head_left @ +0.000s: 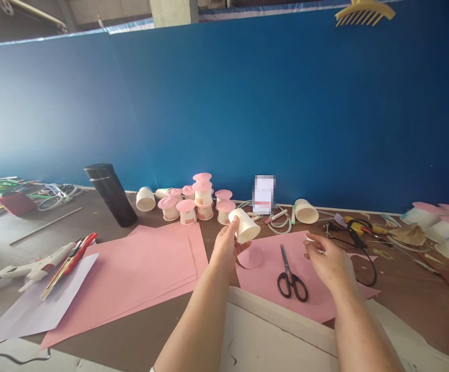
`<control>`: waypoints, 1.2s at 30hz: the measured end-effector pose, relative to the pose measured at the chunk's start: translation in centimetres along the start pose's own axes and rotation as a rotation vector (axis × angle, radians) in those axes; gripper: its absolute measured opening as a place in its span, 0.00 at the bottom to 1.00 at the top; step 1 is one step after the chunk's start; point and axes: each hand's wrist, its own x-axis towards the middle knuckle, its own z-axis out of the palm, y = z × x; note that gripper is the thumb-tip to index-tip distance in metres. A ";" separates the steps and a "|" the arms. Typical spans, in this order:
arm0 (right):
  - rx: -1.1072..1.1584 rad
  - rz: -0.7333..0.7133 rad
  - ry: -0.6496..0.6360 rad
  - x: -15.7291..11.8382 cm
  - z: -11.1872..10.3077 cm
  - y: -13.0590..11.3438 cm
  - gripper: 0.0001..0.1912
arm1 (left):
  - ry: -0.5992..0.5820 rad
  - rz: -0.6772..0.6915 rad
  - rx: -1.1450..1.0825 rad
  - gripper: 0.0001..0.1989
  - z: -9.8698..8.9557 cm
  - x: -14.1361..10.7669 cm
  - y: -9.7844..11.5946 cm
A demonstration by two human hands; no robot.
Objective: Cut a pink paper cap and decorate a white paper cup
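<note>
My left hand (227,244) grips a white paper cup (244,227), tilted on its side above the table. To the right, my right hand (327,258) has its thumb and fingers pinched together. A small pale bit shows at its fingertips, too small to name. Below and between the hands, black-handled scissors (291,279) lie on a pink paper sheet (261,276) with cut-outs in it. Beyond my left hand stand several small paper cups with pink paper discs on top (203,196), some stacked.
Pink sheets (150,263), a glue gun (40,263), a red utility knife (71,261) and a black bottle (111,195) are on the left. White cups (306,212) and cables lie along the blue partition (224,103). More pink-topped cups (441,219) are at right.
</note>
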 end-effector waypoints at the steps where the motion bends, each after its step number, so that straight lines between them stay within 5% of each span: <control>1: 0.019 0.008 -0.008 0.0 0.2 -0.1 0.18 | -0.007 0.001 0.002 0.28 0.0 0.1 -0.1; 5: 0.242 0.010 -0.120 -1.1 1.4 -1.3 0.17 | -0.085 -0.053 -0.021 0.25 0.0 0.1 -0.5; 10: 0.882 0.207 -0.527 -3.6 3.2 -3.6 0.22 | -0.220 -0.101 -0.024 0.24 0.2 -0.5 -0.5; 13: 1.132 0.289 -0.639 -4.4 3.6 -4.4 0.17 | -0.319 -0.049 0.027 0.22 0.4 -0.9 -0.4; 19: 1.453 0.414 -0.623 -4.0 4.2 -4.2 0.14 | -0.384 0.044 0.107 0.23 0.7 -1.4 -0.3; 28: 1.654 0.359 -0.541 -3.5 4.7 -3.8 0.17 | 0.056 0.000 0.430 0.25 1.1 -1.0 -1.1; 33: 1.654 0.299 -0.538 -3.6 4.7 -4.0 0.19 | -0.213 -0.288 0.057 0.15 1.5 -1.6 -0.6; 36: 1.556 0.298 -0.552 -3.9 4.9 -4.2 0.18 | -0.275 -0.328 -0.198 0.07 1.6 -1.7 -0.6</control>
